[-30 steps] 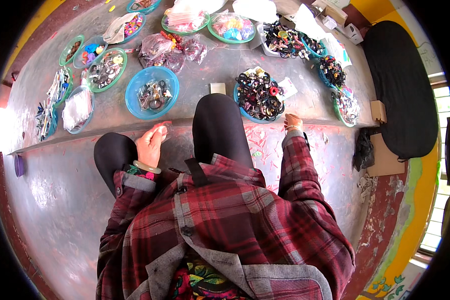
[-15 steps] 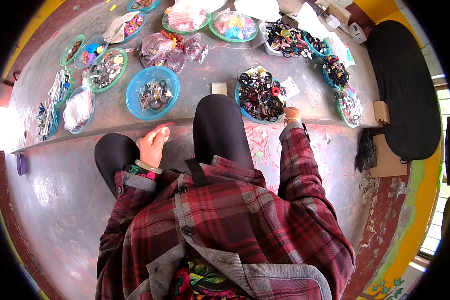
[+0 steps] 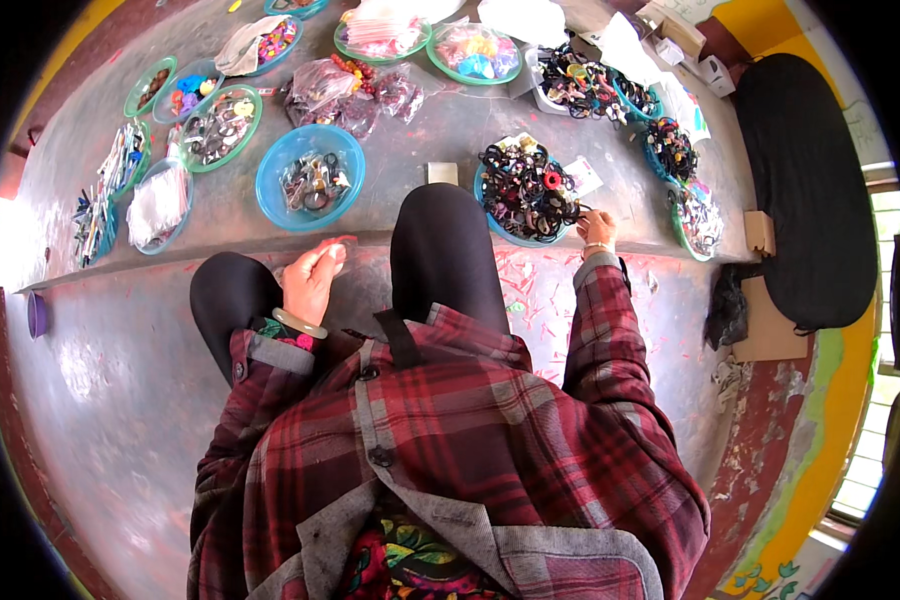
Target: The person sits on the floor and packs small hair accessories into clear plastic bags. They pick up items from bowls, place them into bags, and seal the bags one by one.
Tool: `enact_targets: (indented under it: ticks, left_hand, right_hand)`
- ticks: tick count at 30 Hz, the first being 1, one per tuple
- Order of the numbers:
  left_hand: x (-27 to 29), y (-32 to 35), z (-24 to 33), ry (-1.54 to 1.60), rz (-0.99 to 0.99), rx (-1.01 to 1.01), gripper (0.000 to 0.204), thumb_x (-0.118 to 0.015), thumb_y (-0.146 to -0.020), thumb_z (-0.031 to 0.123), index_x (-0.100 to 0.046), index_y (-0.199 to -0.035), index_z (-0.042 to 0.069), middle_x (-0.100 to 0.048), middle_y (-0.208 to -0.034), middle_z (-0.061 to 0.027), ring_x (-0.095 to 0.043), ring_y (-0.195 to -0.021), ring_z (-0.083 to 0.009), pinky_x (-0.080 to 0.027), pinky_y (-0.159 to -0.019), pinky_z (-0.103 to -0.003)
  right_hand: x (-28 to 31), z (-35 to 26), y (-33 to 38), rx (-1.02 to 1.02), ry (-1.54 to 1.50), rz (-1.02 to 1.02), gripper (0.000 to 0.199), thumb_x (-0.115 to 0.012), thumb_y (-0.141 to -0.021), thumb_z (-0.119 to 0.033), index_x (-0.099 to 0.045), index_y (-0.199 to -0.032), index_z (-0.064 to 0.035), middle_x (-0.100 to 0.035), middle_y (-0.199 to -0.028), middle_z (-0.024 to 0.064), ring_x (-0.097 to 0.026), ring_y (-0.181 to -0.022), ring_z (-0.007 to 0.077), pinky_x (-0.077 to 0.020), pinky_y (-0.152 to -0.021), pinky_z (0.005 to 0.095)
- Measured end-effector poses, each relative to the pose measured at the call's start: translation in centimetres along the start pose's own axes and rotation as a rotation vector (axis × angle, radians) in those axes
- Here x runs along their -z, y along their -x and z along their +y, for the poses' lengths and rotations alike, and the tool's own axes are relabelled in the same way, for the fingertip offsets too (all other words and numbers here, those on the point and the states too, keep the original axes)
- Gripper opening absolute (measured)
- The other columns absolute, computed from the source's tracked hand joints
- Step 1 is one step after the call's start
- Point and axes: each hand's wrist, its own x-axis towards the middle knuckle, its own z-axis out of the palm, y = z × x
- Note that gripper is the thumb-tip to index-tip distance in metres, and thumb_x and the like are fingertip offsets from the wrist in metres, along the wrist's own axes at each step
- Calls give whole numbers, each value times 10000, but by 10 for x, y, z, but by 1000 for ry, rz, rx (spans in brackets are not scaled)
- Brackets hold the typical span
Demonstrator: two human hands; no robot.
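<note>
My left hand is held over the ledge beside my left knee, fingers pinched together on a small, thin, clear piece of plastic with a red edge. At the right rim of a blue basket, my right hand has its fingers closed on a black hair tie at the edge of the pile. Heaped in that basket are many hair ties, mostly black, with a red ring-shaped one among them. Part of what each hand holds is hidden by the fingers.
A blue bowl of metal and dark pieces stands left of my knees. Behind are bagged dark-red beads, a green basket and more filled baskets. A small pale box lies between. Red scraps litter the lower step.
My right hand has shifted slightly right, away from the basket, and a dark hair tie now shows at its fingers. The left hand has barely moved; the view has shifted a little.
</note>
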Motion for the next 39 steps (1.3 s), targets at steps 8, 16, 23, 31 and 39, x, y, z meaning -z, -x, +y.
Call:
enact_targets:
  ticks: [8,16,23,31,39]
  left_hand:
    - [5,2,-1,-35,-21,22,249,-481,-890,143,-589,-1053,-10,-612,-952,-48,-573,-873,-110,-462,-779,-248]
    - [1,3,4,-14,-12,13,245,-486,-887,141,-596,-1037,-19,-618,-944,-60,-585,-872,-124,-477,-769,-256]
    - [5,2,1,-53,-21,-1,244,-488,-885,140,-596,-1034,-21,-619,-944,-67,-589,-872,-133,-482,-773,-264]
    - [1,4,10,-51,-25,13,245,-502,-879,148,-600,-1026,-22,-618,-925,-75,-589,-860,-131,-482,-770,-264]
    - [2,4,7,-20,-35,2,250,-502,-882,159,-599,-1034,-15,-616,-931,-73,-587,-865,-130,-480,-771,-266]
  right_hand:
    - [4,-6,-9,-72,-97,14,82,-474,-754,-127,-506,-798,-67,-615,-739,89,-549,-569,151,-434,-485,274]
    - [17,20,-25,-389,-446,-155,158,-430,-789,-60,-546,-897,-57,-597,-735,70,-550,-634,147,-462,-516,289]
    - [-9,17,9,-278,56,-92,374,-414,-760,41,-552,-1073,-110,-575,-757,38,-533,-565,130,-461,-497,244]
    - [-10,27,7,-179,-97,-170,248,-553,-790,-48,-574,-1037,-47,-585,-774,33,-552,-626,123,-468,-523,239]
    - [-11,26,-5,-127,61,-124,174,-613,-775,-103,-610,-929,-24,-589,-690,19,-519,-535,111,-433,-484,221]
